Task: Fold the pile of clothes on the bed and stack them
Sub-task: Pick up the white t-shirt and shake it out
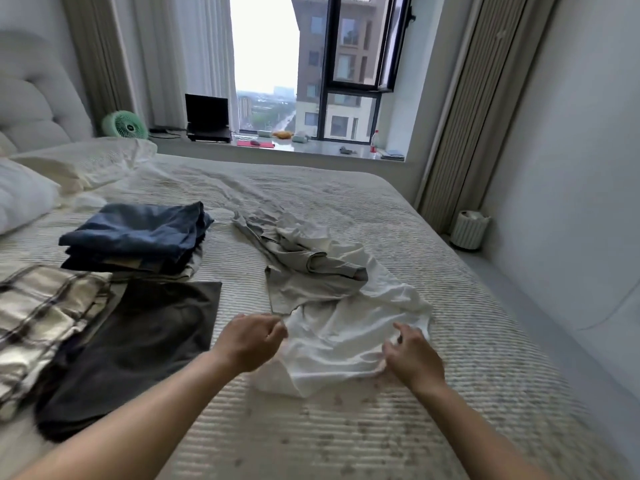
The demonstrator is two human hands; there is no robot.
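A crumpled white garment point(339, 334) lies in the middle of the bed point(467, 306), partly under a rumpled grey-beige garment point(301, 265). My left hand point(251, 341) is at the white garment's left edge, fingers curled and pinching the cloth. My right hand point(412, 355) grips its right edge, fingers curled into the fabric. To the left lie a folded dark grey piece point(138, 341), a folded blue stack point(138, 237) and a folded plaid piece point(41, 313).
Pillows point(24, 195) and a padded headboard point(31, 98) are at the far left. Behind the bed, a window sill holds a green fan point(124, 124), a laptop point(207, 117) and small items. A white ribbed bin point(469, 230) stands on the floor at the right.
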